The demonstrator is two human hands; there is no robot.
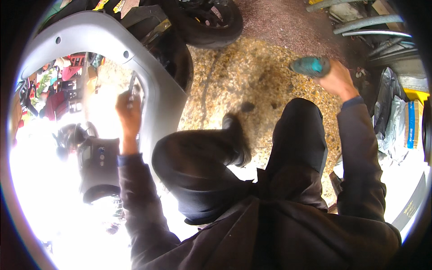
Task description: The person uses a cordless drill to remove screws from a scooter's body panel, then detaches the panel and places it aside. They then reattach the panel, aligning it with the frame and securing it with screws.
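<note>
A large silver-grey curved panel (155, 96) with round holes stands on my left. My left hand (128, 112) is closed at its inner edge, beside a slim dark grey strip; whether the fingers grip the panel's edge or a small piece is blurred. On the right, my right hand (336, 80) wraps round a teal-and-black power tool (310, 66), which looks like a cordless drill. The tool points left, above the speckled floor and apart from the panel. Its grip is mostly hidden by the hand.
A black wheel (211, 24) lies beyond the panel. Metal tubes (373, 24) are stacked at the far right, above plastic bags (393, 121) and a cardboard box (411, 123). A dark scooter (101, 162) stands at the left in glare. My bent knees flank the speckled floor (252, 67).
</note>
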